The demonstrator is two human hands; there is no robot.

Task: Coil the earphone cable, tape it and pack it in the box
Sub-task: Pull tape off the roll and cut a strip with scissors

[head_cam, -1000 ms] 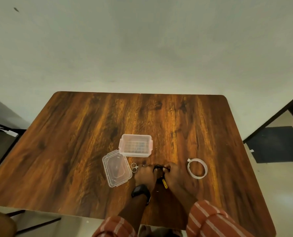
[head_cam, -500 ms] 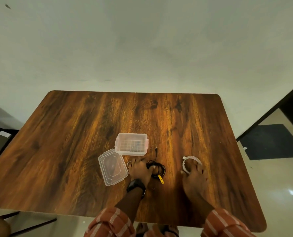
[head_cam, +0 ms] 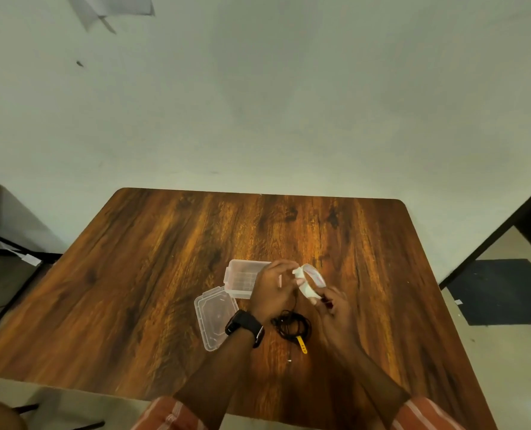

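Note:
A coiled black earphone cable (head_cam: 291, 325) with a yellow tag (head_cam: 301, 347) lies on the wooden table (head_cam: 152, 274), free of both hands. Both hands hold a white tape roll (head_cam: 310, 280) in the air above it. My right hand (head_cam: 335, 308) grips the roll's lower rim. My left hand (head_cam: 272, 290), with a black watch on the wrist, pinches the roll's upper left edge. The clear plastic box (head_cam: 242, 276) stands open behind my left hand, partly hidden by it. Its clear lid (head_cam: 214, 316) lies flat to the left.
The table's near edge runs just below my forearms. A wall stands behind the table. Dark furniture legs (head_cam: 6, 252) are at the far left and a dark floor mat (head_cam: 503, 290) lies at the right.
My right hand lifted the tape roll off the table and brought it to the middle. My left hand let go of the coiled cable and rose to the roll. The camera tilted up.

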